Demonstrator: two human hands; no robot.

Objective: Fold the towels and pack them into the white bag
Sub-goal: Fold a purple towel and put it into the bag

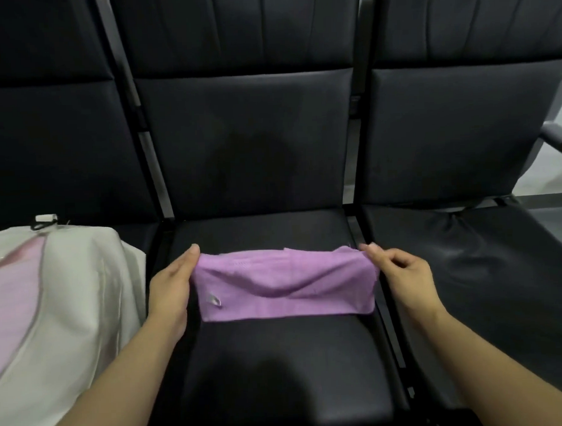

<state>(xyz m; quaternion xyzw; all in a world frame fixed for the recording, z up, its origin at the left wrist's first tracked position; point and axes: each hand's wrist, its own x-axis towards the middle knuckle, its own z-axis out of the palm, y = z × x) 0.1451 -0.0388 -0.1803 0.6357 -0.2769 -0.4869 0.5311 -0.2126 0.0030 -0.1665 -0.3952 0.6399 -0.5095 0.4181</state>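
Both hands, left hand (171,288) and right hand (399,274), fingers pinching purple towel (285,284) ends on black seat (279,372); white bag (63,303) just left, pink inside.

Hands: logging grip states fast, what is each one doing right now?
Left hand: holds the towel's left end.
Right hand: pinches the towel's right end.

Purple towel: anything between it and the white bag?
Nothing visible. The purple towel lies on the middle seat, held at its ends by the left hand and right hand. The white bag sits on the next seat to the left, past the left hand.
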